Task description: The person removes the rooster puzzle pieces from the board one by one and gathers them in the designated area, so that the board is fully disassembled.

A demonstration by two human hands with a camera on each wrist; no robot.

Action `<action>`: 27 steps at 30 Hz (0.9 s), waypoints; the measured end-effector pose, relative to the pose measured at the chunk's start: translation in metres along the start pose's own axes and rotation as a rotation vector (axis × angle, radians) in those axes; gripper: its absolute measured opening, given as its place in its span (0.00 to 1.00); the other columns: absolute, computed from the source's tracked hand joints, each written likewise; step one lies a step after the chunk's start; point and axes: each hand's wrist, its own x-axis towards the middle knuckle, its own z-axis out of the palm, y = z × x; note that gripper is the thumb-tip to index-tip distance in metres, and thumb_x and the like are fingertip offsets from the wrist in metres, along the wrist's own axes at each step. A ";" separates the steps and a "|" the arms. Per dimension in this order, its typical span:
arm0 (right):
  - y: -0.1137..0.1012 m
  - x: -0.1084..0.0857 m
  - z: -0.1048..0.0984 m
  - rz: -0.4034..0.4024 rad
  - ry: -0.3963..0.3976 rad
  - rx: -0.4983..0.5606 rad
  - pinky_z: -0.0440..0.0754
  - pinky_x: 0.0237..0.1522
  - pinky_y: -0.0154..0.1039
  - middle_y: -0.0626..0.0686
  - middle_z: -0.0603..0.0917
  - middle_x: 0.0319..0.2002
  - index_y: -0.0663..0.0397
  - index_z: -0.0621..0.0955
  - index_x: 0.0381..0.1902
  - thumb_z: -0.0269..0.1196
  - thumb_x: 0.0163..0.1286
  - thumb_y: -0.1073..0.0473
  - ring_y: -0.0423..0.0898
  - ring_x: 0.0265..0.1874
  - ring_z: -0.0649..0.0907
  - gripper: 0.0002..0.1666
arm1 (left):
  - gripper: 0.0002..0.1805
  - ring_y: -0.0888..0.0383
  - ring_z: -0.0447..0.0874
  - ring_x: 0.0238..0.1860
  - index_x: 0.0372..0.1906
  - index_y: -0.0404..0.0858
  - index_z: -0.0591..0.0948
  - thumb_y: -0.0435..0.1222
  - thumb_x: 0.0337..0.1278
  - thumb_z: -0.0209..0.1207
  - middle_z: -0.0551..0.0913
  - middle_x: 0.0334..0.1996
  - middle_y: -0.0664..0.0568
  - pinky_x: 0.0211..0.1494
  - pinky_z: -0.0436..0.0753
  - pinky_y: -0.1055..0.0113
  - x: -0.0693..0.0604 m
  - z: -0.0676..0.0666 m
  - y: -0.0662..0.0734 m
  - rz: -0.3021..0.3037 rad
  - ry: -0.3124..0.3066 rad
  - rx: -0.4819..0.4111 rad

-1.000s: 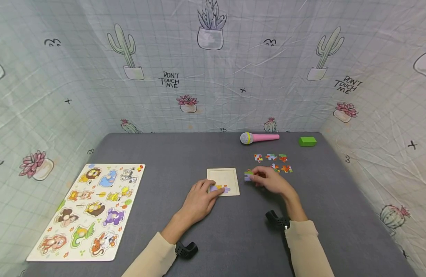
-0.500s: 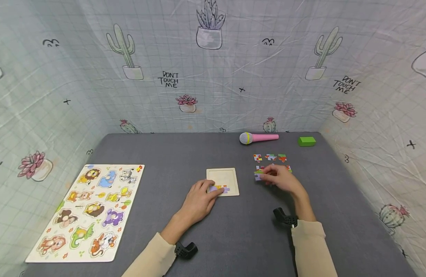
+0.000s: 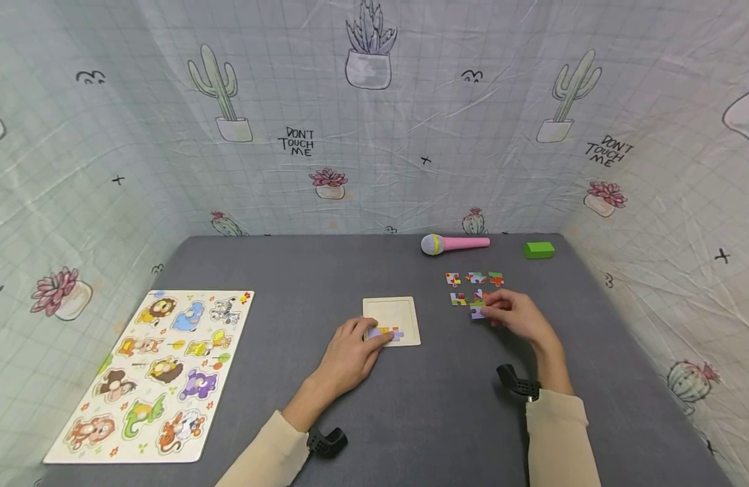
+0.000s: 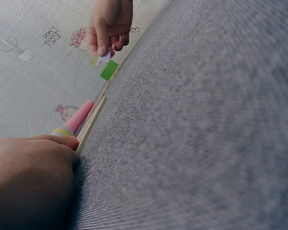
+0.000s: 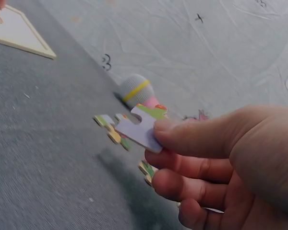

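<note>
My right hand (image 3: 522, 318) pinches a purple and green jigsaw piece (image 5: 138, 132) between thumb and fingers, holding it raised over the loose pieces on the right. My left hand (image 3: 348, 352) rests at the lower left of a small square wooden puzzle tray (image 3: 391, 311), with thumb and forefinger reaching onto it. Along the tray's near edge lie a few joined purple and yellow pieces (image 3: 399, 334), partly hidden under the left thumb. The remainder of the tray shows bare wood.
Two rows of loose jigsaw pieces (image 3: 452, 279) lie beyond the right hand. Behind them are a pink toy microphone (image 3: 466, 243) and a green block (image 3: 539, 250). A large animal puzzle board (image 3: 146, 455) covers the table's left side; a patterned cloth stands all around.
My right hand has moved right, away from the tray, carrying the jigsaw piece above the loose ones. The left hand stays where it was on the tray.
</note>
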 end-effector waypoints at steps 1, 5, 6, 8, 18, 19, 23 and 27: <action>0.002 -0.001 -0.001 0.007 0.005 -0.004 0.83 0.34 0.40 0.60 0.87 0.35 0.66 0.81 0.48 0.67 0.69 0.58 0.47 0.29 0.84 0.17 | 0.17 0.45 0.77 0.59 0.60 0.57 0.83 0.41 0.71 0.57 0.78 0.57 0.48 0.60 0.77 0.48 0.000 0.000 0.000 0.000 0.000 -0.001; 0.009 -0.004 -0.007 0.038 0.009 -0.019 0.83 0.34 0.38 0.61 0.87 0.37 0.67 0.80 0.49 0.66 0.70 0.58 0.46 0.29 0.84 0.18 | 0.17 0.45 0.77 0.58 0.59 0.56 0.84 0.41 0.70 0.58 0.78 0.57 0.48 0.59 0.77 0.47 -0.001 0.000 0.001 0.003 0.005 -0.006; 0.010 -0.004 -0.009 0.047 0.008 -0.024 0.83 0.33 0.38 0.60 0.87 0.37 0.67 0.80 0.50 0.65 0.70 0.57 0.46 0.29 0.84 0.18 | 0.17 0.45 0.77 0.58 0.59 0.56 0.84 0.41 0.70 0.58 0.78 0.56 0.48 0.59 0.78 0.47 -0.001 0.000 0.001 0.004 0.008 -0.006; 0.013 -0.006 -0.013 0.067 0.009 -0.029 0.82 0.33 0.38 0.60 0.87 0.38 0.66 0.80 0.50 0.65 0.71 0.56 0.45 0.29 0.84 0.19 | 0.17 0.45 0.77 0.58 0.59 0.56 0.84 0.41 0.70 0.58 0.78 0.56 0.48 0.59 0.78 0.48 0.000 0.000 0.001 0.007 0.010 -0.002; 0.023 -0.015 -0.030 0.151 0.002 -0.104 0.76 0.30 0.36 0.49 0.86 0.29 0.67 0.81 0.49 0.65 0.71 0.52 0.42 0.27 0.81 0.22 | 0.17 0.44 0.76 0.59 0.60 0.56 0.83 0.41 0.71 0.57 0.78 0.57 0.47 0.60 0.77 0.47 0.001 0.000 0.000 -0.001 -0.012 0.004; 0.025 -0.016 -0.030 0.156 0.003 -0.110 0.75 0.29 0.35 0.48 0.85 0.28 0.68 0.82 0.48 0.65 0.71 0.52 0.41 0.26 0.80 0.22 | 0.17 0.44 0.76 0.59 0.60 0.56 0.83 0.41 0.71 0.57 0.78 0.57 0.47 0.60 0.77 0.47 0.001 0.000 0.001 -0.001 -0.011 0.006; 0.028 -0.017 -0.031 0.171 0.001 -0.127 0.74 0.28 0.35 0.46 0.84 0.26 0.69 0.83 0.47 0.64 0.72 0.53 0.41 0.26 0.79 0.21 | 0.17 0.45 0.76 0.59 0.60 0.56 0.83 0.42 0.71 0.57 0.78 0.57 0.47 0.60 0.78 0.48 0.000 0.000 0.001 0.000 -0.009 0.013; 0.029 -0.017 -0.032 0.204 0.010 -0.126 0.75 0.28 0.36 0.47 0.84 0.28 0.69 0.82 0.49 0.63 0.72 0.53 0.41 0.26 0.79 0.21 | 0.17 0.44 0.76 0.59 0.60 0.55 0.83 0.42 0.71 0.57 0.78 0.57 0.46 0.60 0.78 0.47 0.001 0.000 0.001 0.001 -0.010 0.006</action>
